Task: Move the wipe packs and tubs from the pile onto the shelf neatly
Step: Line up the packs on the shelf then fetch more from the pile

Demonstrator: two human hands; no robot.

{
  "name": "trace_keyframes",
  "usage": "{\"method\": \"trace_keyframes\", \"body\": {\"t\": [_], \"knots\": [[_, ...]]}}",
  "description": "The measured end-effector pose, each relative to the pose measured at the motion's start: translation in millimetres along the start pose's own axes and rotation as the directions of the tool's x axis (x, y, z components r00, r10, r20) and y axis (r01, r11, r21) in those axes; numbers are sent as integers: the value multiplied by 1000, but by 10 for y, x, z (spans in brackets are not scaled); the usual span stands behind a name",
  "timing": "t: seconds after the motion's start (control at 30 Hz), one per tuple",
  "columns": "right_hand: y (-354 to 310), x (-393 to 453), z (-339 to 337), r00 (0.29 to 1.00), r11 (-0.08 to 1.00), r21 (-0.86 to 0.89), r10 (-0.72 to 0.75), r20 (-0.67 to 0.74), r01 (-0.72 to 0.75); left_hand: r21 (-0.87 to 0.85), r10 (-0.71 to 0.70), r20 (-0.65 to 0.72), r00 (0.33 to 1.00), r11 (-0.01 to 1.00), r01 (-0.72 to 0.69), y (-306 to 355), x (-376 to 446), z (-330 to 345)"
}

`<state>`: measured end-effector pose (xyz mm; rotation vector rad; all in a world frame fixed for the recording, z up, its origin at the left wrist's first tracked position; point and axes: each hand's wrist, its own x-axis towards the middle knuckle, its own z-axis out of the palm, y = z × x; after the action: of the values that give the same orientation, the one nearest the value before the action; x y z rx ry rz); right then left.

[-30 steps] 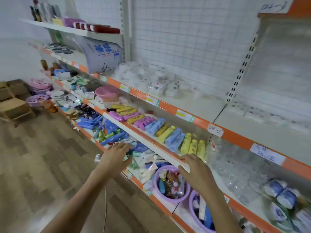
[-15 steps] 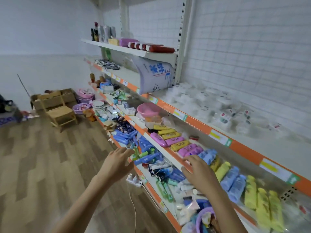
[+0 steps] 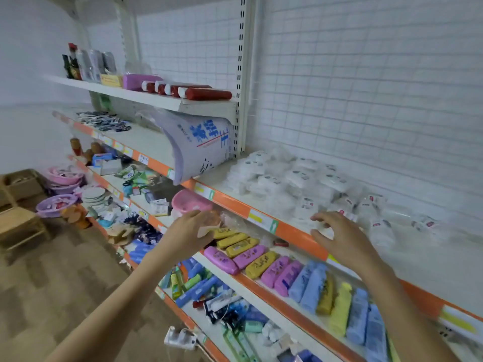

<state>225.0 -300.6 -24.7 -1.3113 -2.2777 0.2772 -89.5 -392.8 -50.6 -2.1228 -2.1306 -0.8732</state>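
The pile (image 3: 300, 184) of white wipe packs and tubs lies on the shelf (image 3: 418, 259) with the orange front edge, against the white grid back wall, just right of the upright post. The packs at its left are heaped loosely on one another; farther right sit clear tubs (image 3: 376, 226) with small red labels, blurred and hard to tell apart. Bare shelf runs on right of and in front of them.

The right hand (image 3: 339, 239) hovers at the orange edge, just in front of the near tubs, fingers spread and bent, holding nothing. Whether its fingertips touch a tub cannot be told.

The left hand (image 3: 190, 231) reaches lower and to the left, over the level below, near the pink basin (image 3: 190, 202) and a crumpled clear wrapper (image 3: 230, 220). Its fingers are relaxed and slightly bent; whether they touch the wrapper cannot be told.

Below the hands lies a row of yellow, pink and blue soft packs (image 3: 261, 259) side by side, with yellow and blue bottles (image 3: 350, 309) farther right. A big white bag (image 3: 198, 150) with blue print leans left of the post, beneath the top shelf holding red tubes (image 3: 198, 92). Lower levels carry mixed tubes and small goods. At far left, on a wooden floor, stand a wooden chair (image 3: 21, 226) and purple basins (image 3: 57, 205).
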Motion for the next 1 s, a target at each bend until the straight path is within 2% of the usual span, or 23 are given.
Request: {"method": "trace_keyframes", "body": {"t": [0.1, 0.23, 0.4, 0.5, 0.6, 0.67, 0.77, 0.83, 1.0], "knots": [[297, 491, -99, 998, 999, -14, 31, -58, -32, -53, 67, -10, 998, 996, -67, -7, 656, 126], [633, 1075, -161, 990, 996, 28, 92, -110, -90, -42, 136, 12, 991, 990, -135, 60, 1519, 292], [924, 1757, -130, 992, 991, 118, 80, -96, -69, -45, 202, 32, 979, 979, -200, 105, 2429, 526], [997, 2120, -69, 993, 980, 188, 87, -83, -70, -32, 225, 79, 971, 974, -223, 140, 2863, 668], [1066, 2437, 40, 993, 976, 186, 117, -19, -111, -7, 240, 167, 956, 970, -242, 130, 3259, 817], [1094, 2622, 118, 987, 980, 127, 149, 61, -156, 49, 247, 319, 915, 960, -277, 106, 3497, 942], [1104, 2861, 230, 949, 970, -89, 241, 205, -227, 192, 188, 569, 801, 916, -351, 119, 3746, 1132], [1114, 2988, 301, 923, 944, -238, 289, 255, -230, 249, 171, 617, 768, 883, -397, 135, 3854, 1225], [1046, 3150, 369, 864, 884, -431, 354, 357, -183, 271, 251, 638, 728, 812, -517, 107, 4003, 1327]]}}
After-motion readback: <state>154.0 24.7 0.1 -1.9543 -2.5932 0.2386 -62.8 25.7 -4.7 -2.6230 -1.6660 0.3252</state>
